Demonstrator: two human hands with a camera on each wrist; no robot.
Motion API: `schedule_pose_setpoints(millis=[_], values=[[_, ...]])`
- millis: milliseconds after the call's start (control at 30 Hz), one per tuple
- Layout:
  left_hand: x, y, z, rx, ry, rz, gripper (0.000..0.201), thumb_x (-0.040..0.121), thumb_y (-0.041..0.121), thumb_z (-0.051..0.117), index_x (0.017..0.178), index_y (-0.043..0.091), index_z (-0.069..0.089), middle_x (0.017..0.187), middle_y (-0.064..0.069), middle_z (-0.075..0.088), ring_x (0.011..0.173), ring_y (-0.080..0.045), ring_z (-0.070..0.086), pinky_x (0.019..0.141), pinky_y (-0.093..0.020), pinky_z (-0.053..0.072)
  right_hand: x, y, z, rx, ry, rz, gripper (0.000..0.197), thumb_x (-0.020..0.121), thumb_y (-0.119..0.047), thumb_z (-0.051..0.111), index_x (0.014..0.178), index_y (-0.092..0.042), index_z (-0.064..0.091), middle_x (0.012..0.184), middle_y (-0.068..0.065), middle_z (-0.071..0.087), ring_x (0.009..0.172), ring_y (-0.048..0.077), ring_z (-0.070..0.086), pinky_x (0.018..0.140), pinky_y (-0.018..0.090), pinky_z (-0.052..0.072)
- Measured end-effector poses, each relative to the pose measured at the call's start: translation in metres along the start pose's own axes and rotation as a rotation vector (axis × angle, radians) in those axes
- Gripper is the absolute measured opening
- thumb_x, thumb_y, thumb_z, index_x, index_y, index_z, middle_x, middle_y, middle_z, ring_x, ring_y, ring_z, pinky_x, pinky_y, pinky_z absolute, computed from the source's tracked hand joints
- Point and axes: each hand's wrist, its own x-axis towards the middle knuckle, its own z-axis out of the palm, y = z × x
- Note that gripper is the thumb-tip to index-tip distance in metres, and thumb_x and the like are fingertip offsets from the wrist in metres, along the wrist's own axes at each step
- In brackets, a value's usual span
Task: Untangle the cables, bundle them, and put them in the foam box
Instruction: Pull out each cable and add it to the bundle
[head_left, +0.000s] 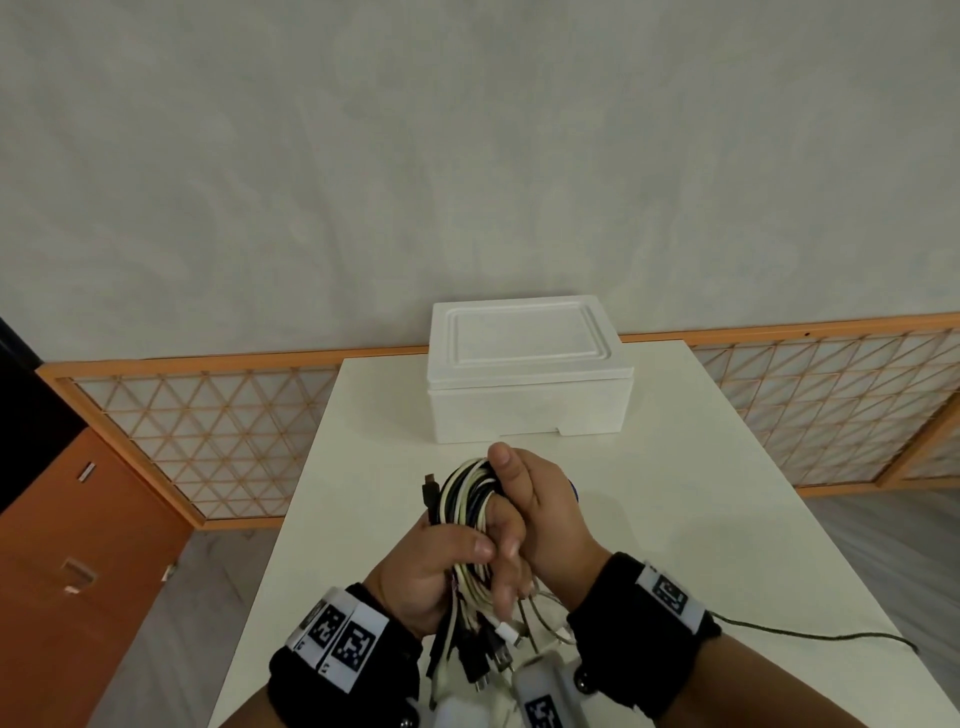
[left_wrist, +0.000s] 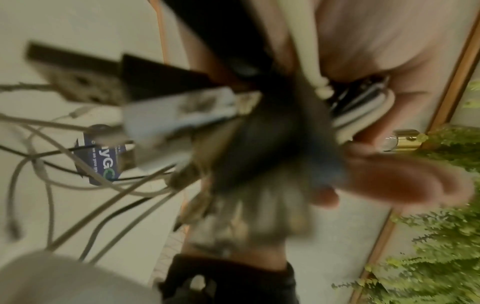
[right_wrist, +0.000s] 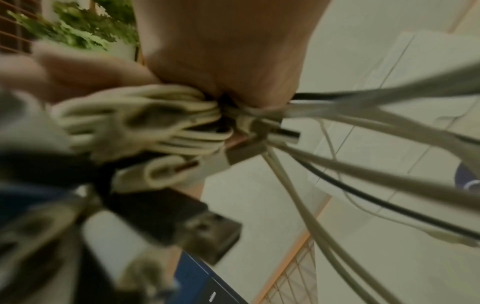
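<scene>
The cable bundle (head_left: 465, 512) — white, black and cream loops — is held above the table's (head_left: 701, 499) near end, plugs dangling toward 6 o'clock. The left hand (head_left: 434, 571) grips its lower part; the right hand (head_left: 540, 512) clasps the loops. The foam box (head_left: 527, 382) sits at 12 o'clock, lid on.

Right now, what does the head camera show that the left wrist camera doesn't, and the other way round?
Only the head view shows the foam box, lid on, at the far end of the white table, and the right hand beside the left hand, both in a grip on the cable bundle. Only the left wrist view shows a blue printed card under loose cables, green foliage and a brass knob. Both show the bundle with its dangling plugs, though the wrist view is blurred.
</scene>
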Motion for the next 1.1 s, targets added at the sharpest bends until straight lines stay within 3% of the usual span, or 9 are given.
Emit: schedule_pose_setpoints(millis=[200,333,400,533,700,767,867,967,1100], values=[[0.001,-0.004,-0.002,-0.089,-0.018,0.009,0.022,0.090,0.009,0.042,0.101,-0.001,0.058,0.055,0.008,0.062,0.051,-0.005,0.059,0.069,-0.026,0.047,0.010,0.006,-0.009,-0.086,-0.089,0.007,0.058,0.094,-0.049,0.034,0.061,-0.002,0.041,0.052,-0.005,0.035,0.051,0.008,0.034,0.055,0.020,0.033],[-0.002,-0.002,-0.009,-0.218,0.070,0.067,0.044,0.090,0.004,0.034,0.129,-0.015,0.043,0.052,0.000,0.042,0.045,-0.015,0.042,0.069,-0.028,0.044,0.006,0.024,-0.016,0.042,-0.119,0.140,0.051,0.101,-0.032,0.035,0.085,0.012,0.054,0.067,-0.003,0.058,0.061,0.003,0.053,0.064,0.014,0.044],[-0.006,0.005,-0.014,-0.315,0.132,0.082,0.050,0.090,0.003,0.031,0.137,-0.016,0.032,0.054,-0.003,0.045,0.048,-0.017,0.042,0.071,-0.030,0.044,0.003,0.035,-0.020,0.198,-0.181,0.209,0.035,0.091,-0.021,0.053,0.109,0.009,0.058,0.087,0.013,0.066,0.082,0.021,0.062,0.076,0.028,0.048],[-0.009,0.007,-0.022,-0.396,0.239,0.101,0.054,0.091,0.003,0.025,0.142,-0.014,0.023,0.070,-0.010,0.065,0.062,-0.020,0.063,0.077,-0.033,0.045,0.001,0.043,-0.029,0.325,-0.364,0.319,0.068,0.054,-0.003,0.056,0.121,0.007,0.051,0.099,0.024,0.060,0.101,0.041,0.048,0.086,0.048,0.036],[-0.007,0.009,-0.031,-0.419,0.321,0.101,0.054,0.094,0.006,0.018,0.146,-0.007,0.006,0.103,-0.026,0.064,0.100,-0.037,0.061,0.104,-0.042,0.038,-0.003,0.053,-0.024,-0.118,-0.377,0.293,0.039,0.080,-0.015,0.059,0.119,-0.017,0.052,0.109,0.019,0.064,0.098,0.038,0.059,0.086,0.055,0.046],[0.003,0.008,-0.029,-0.325,0.369,0.158,0.056,0.091,0.010,0.040,0.143,-0.005,0.027,0.119,-0.027,0.062,0.114,-0.038,0.059,0.106,-0.040,0.040,-0.004,0.058,-0.021,-0.483,-0.359,0.173,0.037,0.084,-0.033,0.054,0.118,-0.022,0.050,0.111,0.011,0.065,0.101,0.033,0.062,0.089,0.053,0.050],[0.012,0.005,-0.025,-0.102,0.547,0.127,0.076,0.052,0.023,0.084,0.122,0.005,0.063,0.123,-0.022,0.063,0.117,-0.031,0.060,0.094,-0.034,0.053,-0.006,0.065,-0.017,-0.777,-0.389,-0.046,0.037,0.082,-0.023,0.050,0.118,-0.017,0.051,0.114,0.007,0.062,0.103,0.024,0.059,0.090,0.034,0.049],[0.017,-0.001,-0.026,-0.010,0.565,0.055,0.089,0.042,0.026,0.087,0.125,0.008,0.061,0.127,-0.018,0.062,0.121,-0.026,0.058,0.097,-0.031,0.051,-0.009,0.064,-0.013,-0.925,-0.459,-0.308,0.022,0.080,-0.008,0.050,0.098,-0.020,0.050,0.093,0.017,0.062,0.081,0.031,0.057,0.071,0.023,0.041],[0.019,-0.005,-0.035,-0.033,0.663,0.039,0.076,0.048,0.024,0.068,0.122,0.010,0.057,0.121,-0.014,0.065,0.114,-0.020,0.061,0.090,-0.029,0.052,-0.012,0.057,-0.010,-0.889,-0.463,-0.233,0.016,0.084,0.000,0.048,0.095,-0.005,0.058,0.095,0.021,0.059,0.085,0.031,0.054,0.070,0.024,0.035]])
